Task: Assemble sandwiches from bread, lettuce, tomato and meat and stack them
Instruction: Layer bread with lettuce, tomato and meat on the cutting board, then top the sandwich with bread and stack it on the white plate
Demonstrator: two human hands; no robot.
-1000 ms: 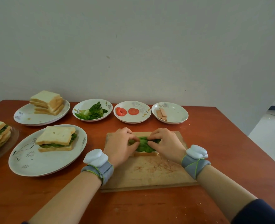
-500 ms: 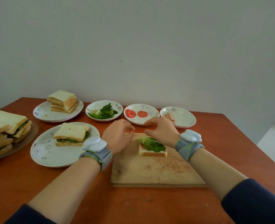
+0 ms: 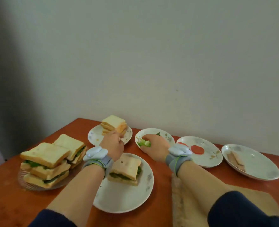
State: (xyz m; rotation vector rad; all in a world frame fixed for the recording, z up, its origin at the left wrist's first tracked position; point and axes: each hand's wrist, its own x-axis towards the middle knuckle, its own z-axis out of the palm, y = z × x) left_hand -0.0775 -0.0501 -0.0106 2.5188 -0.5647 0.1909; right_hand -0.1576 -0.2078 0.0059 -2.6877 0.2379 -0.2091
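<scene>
Bread slices (image 3: 113, 124) stand in a small stack on a white plate (image 3: 94, 136) at the far edge of the desk (image 3: 7, 202), and the left hand (image 3: 113, 147) reaches to the near corner of that stack, fingers curled at its lower slices; whether the grip has closed on a slice I cannot tell. Just to the right, the right hand (image 3: 155, 147) sits in the lettuce plate (image 3: 165, 136), its grip closed on a pale green lettuce leaf (image 3: 144, 143). Both wrists wear grey fabric bands with smooth pale-blue plastic pods; no writing can be read on them or anywhere else.

Further right, a flowered plate (image 3: 212, 154) holds a round red tomato slice (image 3: 197, 149), and the next plate (image 3: 258, 166) holds pinkish strips of meat (image 3: 235, 159). Under the left forearm, a large round plate (image 3: 127, 199) carries one finished sandwich (image 3: 125, 167), square and soft-edged, with green showing between the slices. At the left, a clear ribbed glass dish (image 3: 22, 179) bears a pile of finished sandwiches (image 3: 51, 159). A worn wooden cutting board (image 3: 189, 203) lies under the right forearm. The desk is glossy reddish-brown wood.
</scene>
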